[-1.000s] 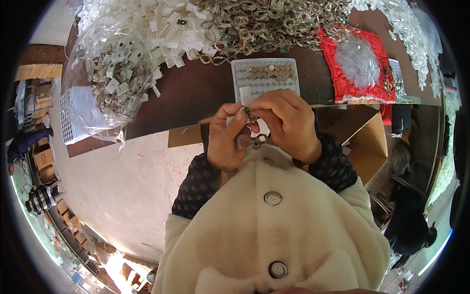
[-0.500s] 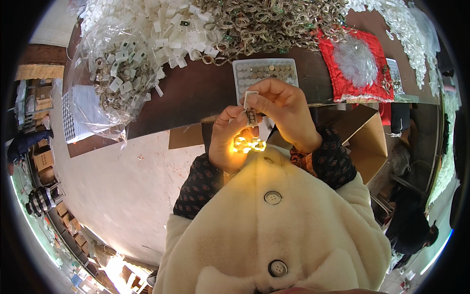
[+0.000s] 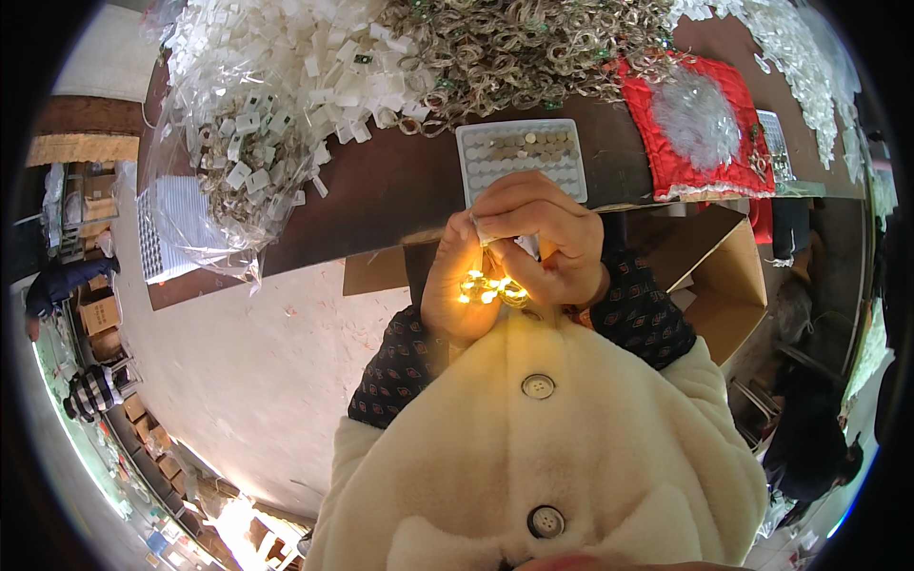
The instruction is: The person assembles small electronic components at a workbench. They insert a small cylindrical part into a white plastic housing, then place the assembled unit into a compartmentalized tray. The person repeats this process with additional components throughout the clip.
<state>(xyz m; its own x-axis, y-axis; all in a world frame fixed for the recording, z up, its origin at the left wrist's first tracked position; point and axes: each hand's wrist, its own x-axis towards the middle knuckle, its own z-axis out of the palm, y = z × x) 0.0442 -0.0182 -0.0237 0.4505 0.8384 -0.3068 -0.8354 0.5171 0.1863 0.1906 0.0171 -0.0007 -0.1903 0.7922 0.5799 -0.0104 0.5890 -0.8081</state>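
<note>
My left hand [image 3: 451, 285] and my right hand [image 3: 552, 233] meet in front of my chest, both closed, at the near edge of the table. Between their fingertips they grip the small white battery case of a string light, now almost wholly covered by the fingers. Below it, a coiled bundle of glowing yellow string lights [image 3: 490, 288] hangs against the left palm and under the right fingers. Just beyond the hands lies a white tray [image 3: 464, 157] of round coin cells [image 3: 547, 143], some silvery and some brownish.
White plastic cases [image 3: 314, 67] are heaped at the far left, beside a clear bag [image 3: 205, 214] of finished-looking pieces. Coiled wire lights [image 3: 533, 57] pile up centrally. A red cloth [image 3: 657, 143] holds clear plastic. An open cardboard box [image 3: 728, 276] stands under the table.
My right fingers have folded over the battery case, which was plainly visible before. Both hands now sit closer together and slightly lower. The lights stay lit.
</note>
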